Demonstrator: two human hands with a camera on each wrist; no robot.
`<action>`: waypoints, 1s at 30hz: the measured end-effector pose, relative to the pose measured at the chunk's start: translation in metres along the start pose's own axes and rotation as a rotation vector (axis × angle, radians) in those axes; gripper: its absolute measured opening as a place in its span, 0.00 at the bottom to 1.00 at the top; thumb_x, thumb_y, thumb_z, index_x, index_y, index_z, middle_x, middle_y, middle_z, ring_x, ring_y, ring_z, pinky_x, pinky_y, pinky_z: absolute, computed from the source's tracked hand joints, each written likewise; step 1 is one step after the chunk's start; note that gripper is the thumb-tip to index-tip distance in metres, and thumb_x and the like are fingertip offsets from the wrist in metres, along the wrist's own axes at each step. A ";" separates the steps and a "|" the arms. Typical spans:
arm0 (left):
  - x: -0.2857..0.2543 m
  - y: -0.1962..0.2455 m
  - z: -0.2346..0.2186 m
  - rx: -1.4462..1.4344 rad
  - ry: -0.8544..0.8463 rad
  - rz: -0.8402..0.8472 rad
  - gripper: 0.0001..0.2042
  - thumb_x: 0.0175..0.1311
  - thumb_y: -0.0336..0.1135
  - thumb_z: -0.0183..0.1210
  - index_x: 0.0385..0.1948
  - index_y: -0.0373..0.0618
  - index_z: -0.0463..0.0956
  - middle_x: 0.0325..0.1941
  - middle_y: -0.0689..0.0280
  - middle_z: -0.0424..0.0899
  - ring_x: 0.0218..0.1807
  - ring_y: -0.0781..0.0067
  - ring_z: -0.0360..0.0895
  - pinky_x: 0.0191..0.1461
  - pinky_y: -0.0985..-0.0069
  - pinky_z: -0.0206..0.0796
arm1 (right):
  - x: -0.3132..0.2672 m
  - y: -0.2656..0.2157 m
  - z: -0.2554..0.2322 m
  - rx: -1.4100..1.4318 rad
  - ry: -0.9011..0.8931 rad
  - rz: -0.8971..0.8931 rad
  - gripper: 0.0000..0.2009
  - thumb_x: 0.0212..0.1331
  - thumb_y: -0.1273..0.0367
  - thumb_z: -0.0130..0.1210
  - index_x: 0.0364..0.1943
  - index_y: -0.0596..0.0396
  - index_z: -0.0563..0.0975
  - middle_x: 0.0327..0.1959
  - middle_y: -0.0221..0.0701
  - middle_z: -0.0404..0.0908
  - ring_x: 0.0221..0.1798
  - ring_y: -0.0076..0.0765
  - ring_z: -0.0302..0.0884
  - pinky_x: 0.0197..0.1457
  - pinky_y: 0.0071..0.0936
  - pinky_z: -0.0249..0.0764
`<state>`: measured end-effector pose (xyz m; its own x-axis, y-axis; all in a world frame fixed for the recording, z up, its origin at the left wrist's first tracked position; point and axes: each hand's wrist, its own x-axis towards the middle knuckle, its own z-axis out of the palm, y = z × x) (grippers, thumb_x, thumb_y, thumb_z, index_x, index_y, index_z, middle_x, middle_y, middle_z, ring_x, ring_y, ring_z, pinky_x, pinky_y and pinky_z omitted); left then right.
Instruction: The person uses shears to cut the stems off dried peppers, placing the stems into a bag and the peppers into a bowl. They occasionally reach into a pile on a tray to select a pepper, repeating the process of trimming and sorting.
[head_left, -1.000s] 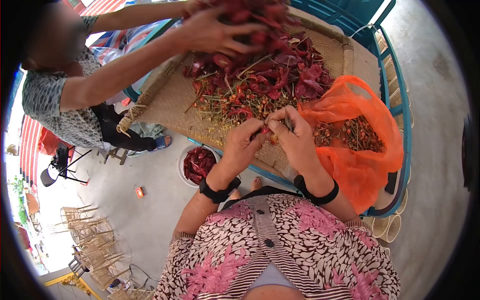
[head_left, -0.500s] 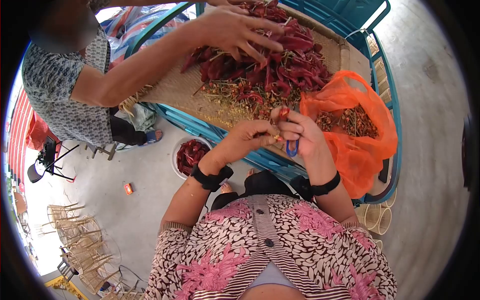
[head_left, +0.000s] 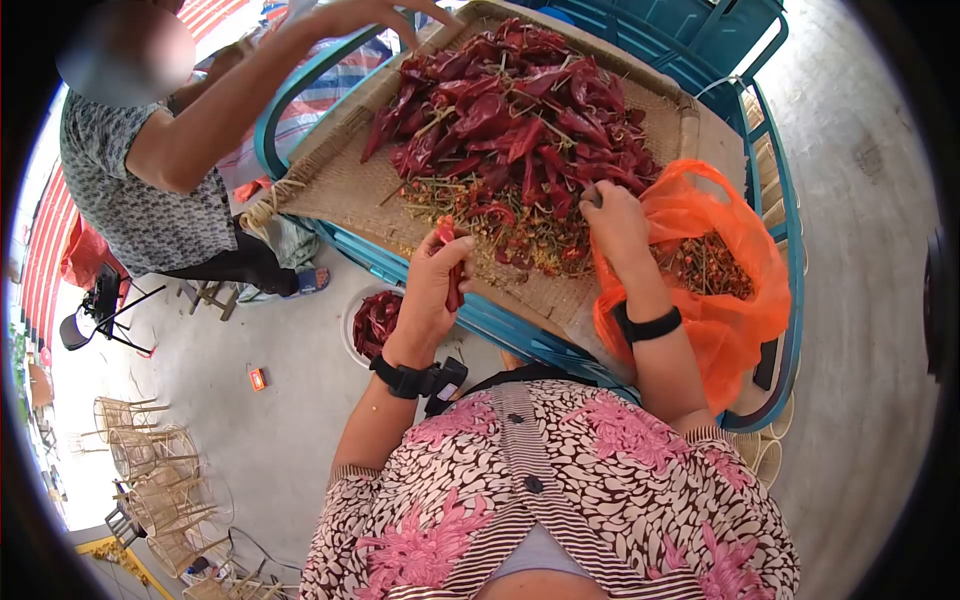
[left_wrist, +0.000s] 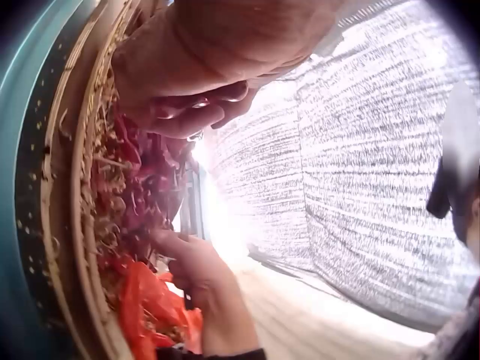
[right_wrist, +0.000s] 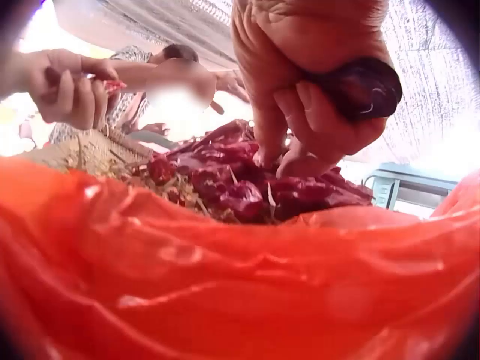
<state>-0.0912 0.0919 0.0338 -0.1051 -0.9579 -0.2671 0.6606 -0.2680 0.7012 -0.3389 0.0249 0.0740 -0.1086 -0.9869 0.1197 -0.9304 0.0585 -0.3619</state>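
My left hand [head_left: 430, 290] holds several dried red chili peppers [head_left: 456, 284] upright near the front edge of the woven tray [head_left: 335, 205]. In the left wrist view, its fingers curl round the dark red peppers [left_wrist: 199, 103]. My right hand [head_left: 618, 228] reaches down to the right side of the chili pile [head_left: 510, 110], thumb and finger at the peppers. Looped in that same hand is the dark handle of what looks like scissors [right_wrist: 369, 88]; the blades are hidden. Pale seeds and cut stems [head_left: 480, 215] lie along the pile's near side.
An orange mesh bag [head_left: 765, 290] of stems sits right of the tray on a teal cart [head_left: 365, 255]. Below stands a white basin [head_left: 350, 330] of peppers. Another person [head_left: 150, 190] reaches over from the left. Wicker chairs [head_left: 150, 450] lie at lower left.
My hands, together earlier, have moved apart: the left toward the tray's front edge with peppers, the right out to the pile. The other person's hands have left the heap they were piling.
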 end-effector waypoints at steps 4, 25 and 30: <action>0.006 -0.005 0.017 0.013 0.065 -0.025 0.09 0.61 0.29 0.61 0.41 0.45 0.73 0.29 0.70 0.76 0.31 0.78 0.77 0.26 0.82 0.68 | 0.010 -0.011 0.017 -0.067 -0.044 -0.032 0.13 0.57 0.63 0.59 0.45 0.48 0.78 0.44 0.38 0.78 0.50 0.50 0.77 0.50 0.46 0.73; 0.038 -0.027 0.053 0.217 -0.199 0.101 0.14 0.62 0.29 0.63 0.49 0.44 0.76 0.33 0.75 0.79 0.31 0.89 0.74 0.34 0.88 0.67 | -0.034 -0.032 -0.010 0.838 -0.142 -0.173 0.10 0.59 0.74 0.58 0.44 0.58 0.79 0.36 0.27 0.79 0.38 0.21 0.74 0.44 0.22 0.71; 0.033 -0.030 0.052 0.272 -0.198 0.160 0.10 0.62 0.31 0.62 0.44 0.43 0.77 0.29 0.74 0.78 0.25 0.88 0.71 0.27 0.87 0.63 | -0.041 -0.038 -0.008 0.830 -0.098 -0.242 0.09 0.58 0.73 0.60 0.43 0.58 0.79 0.39 0.27 0.76 0.39 0.21 0.74 0.42 0.20 0.71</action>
<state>-0.1530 0.0627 0.0382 -0.1759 -0.9841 -0.0252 0.4613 -0.1051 0.8810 -0.3022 0.0642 0.0906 0.1253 -0.9687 0.2142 -0.3640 -0.2457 -0.8984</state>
